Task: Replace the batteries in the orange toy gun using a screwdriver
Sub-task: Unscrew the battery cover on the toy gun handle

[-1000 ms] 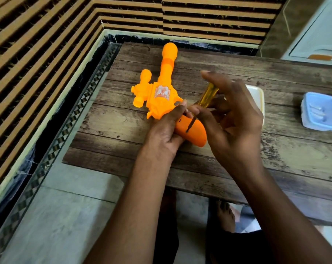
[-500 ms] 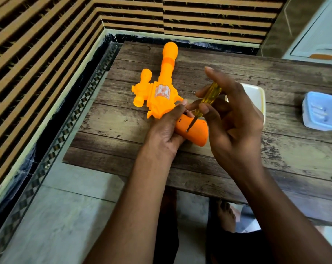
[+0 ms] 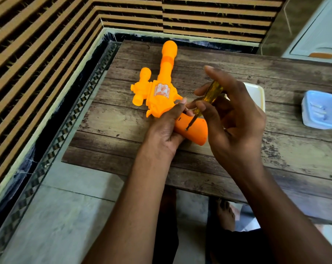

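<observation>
Head view. Orange plastic toy gun (image 3: 162,96) lies flat on the weathered dark wooden plank table (image 3: 275,149), barrel pointing away from the person, grip toward them and angled to their right. Left hand (image 3: 166,130) clasps the gun where body meets grip, fingers curled over the top edge and thumb side against the grip, holding it down on the table. Right hand (image 3: 235,119) holds a screwdriver with a translucent yellow handle (image 3: 209,98) and thin metal shaft: thumb and middle fingers pinch the handle, index finger stretched out straight above it. Screwdriver slants down and to the left from the right hand; its tip sits on a small dark spot on the side of the grip (a screw head, it appears, though too small to be sure), just beside the left hand's knuckles. Behind the right hand, partly hidden by it, a white rectangular plastic tray (image 3: 256,94) rests on the table; contents not visible. Well to the right of the right hand, a pale blue rectangular plastic container (image 3: 321,109) holds a few small pale cylindrical items, blurred, cannot identify. Below the table's near edge, between the forearms, a bare foot (image 3: 225,214) on the grey floor.
</observation>
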Motion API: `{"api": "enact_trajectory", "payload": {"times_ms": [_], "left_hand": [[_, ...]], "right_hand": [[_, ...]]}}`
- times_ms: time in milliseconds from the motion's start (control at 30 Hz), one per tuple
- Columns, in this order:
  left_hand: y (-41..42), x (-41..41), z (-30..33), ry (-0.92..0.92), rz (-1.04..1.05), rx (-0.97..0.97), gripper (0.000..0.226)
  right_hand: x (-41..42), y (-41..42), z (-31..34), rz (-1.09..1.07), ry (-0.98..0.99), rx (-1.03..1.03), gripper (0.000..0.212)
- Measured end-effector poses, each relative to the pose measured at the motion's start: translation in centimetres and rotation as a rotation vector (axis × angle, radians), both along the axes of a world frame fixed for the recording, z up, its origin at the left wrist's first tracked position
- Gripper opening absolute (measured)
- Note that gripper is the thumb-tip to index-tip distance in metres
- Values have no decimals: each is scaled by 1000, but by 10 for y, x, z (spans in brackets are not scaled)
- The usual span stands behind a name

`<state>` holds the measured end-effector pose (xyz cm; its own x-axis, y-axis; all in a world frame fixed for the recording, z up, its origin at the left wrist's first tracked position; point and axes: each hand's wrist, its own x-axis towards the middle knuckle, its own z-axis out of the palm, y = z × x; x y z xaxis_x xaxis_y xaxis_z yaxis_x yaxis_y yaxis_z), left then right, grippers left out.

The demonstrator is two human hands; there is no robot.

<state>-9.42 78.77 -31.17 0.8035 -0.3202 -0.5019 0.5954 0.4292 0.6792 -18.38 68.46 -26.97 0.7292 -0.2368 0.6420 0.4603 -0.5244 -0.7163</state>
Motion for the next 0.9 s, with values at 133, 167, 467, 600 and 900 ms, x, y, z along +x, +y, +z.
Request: {"api": "enact_trajectory", "payload": {"times_ms": [133, 167, 467, 600, 900], "left_hand": [[0, 0, 1, 6, 18, 1, 41], [0, 0, 1, 5, 20, 0, 45], [1, -1, 3, -3, -15, -13, 31], [0, -3, 10, 21, 0, -22, 6], [4, -3, 17, 100, 43, -3, 16]], "right_hand": [[0, 0, 0, -5, 2, -7, 40], [0, 0, 1, -6, 1, -9, 40], [0, -2, -2, 0, -1, 3, 41], [0, -4, -3, -4, 3, 8, 41], [0, -3, 0, -80, -38, 114, 37]]}}
